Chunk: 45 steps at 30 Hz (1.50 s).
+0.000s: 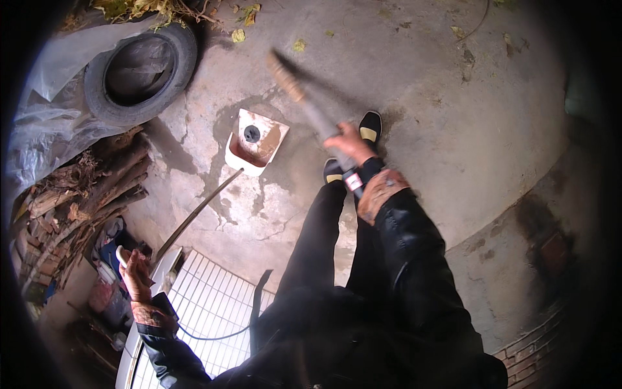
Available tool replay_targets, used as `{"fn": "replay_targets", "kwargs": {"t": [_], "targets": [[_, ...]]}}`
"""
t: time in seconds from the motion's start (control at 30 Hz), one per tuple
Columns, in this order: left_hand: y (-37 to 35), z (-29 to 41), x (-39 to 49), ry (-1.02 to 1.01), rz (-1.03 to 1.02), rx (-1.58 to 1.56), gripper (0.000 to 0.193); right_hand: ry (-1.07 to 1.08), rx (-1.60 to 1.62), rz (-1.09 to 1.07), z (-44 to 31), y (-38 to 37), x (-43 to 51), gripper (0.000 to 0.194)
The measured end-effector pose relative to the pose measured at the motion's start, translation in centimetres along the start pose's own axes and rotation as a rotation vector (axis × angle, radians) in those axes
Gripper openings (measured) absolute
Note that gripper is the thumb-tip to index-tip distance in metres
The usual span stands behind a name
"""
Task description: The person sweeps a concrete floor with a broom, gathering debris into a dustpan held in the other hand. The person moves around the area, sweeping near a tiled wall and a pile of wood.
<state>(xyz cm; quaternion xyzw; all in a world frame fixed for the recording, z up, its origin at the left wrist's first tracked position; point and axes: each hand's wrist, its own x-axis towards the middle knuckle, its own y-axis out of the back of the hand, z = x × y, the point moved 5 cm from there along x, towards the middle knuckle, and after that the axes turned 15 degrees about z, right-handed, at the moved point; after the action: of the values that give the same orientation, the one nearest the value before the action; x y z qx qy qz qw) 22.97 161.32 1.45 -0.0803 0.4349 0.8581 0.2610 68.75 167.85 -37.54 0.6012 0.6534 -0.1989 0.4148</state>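
Note:
My right hand is closed around the grey handle of a blurred broom, whose tan, bristle-like head points up and left over the floor. A cut, whitish plastic container with a round black cap lies on the concrete between my hands. A long brown stick runs from the container's edge down towards my left hand. The fingers of that hand are bent beside a small white rounded object; its grip on this object or on the stick is unclear.
A tyre lies upper left beside clear plastic sheeting. Split firewood is piled below it. A white-tiled surface stands near my left forearm, with a thin cable across it. My shoes are on cracked concrete. Brickwork shows lower right.

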Motion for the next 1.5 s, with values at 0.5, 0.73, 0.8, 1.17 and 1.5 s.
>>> {"fn": "replay_targets", "kwargs": {"t": [0.5,0.73,0.8,1.17,1.5], "targets": [[-0.8,1.1,0.8,0.051,0.091,0.017,0.021,0.16,0.235,0.024,-8.9,-2.5,3.3,0.041],[-1.1,2.2,2.8,0.053,0.095,0.029,0.024,0.129,-0.065,-0.222,-15.6,-15.7,12.6,0.062],[-1.0,2.6,3.7,0.079,0.049,0.05,0.023,0.073,-0.033,-0.182,-17.4,-15.9,15.1,0.057],[-1.4,4.1,7.5,0.17,-0.018,0.028,0.023,-0.049,0.493,0.57,-10.2,6.4,7.3,0.029],[-4.2,7.6,8.8,0.147,-0.019,0.059,0.027,0.078,0.256,0.114,-14.7,-4.5,9.5,0.038]]}}
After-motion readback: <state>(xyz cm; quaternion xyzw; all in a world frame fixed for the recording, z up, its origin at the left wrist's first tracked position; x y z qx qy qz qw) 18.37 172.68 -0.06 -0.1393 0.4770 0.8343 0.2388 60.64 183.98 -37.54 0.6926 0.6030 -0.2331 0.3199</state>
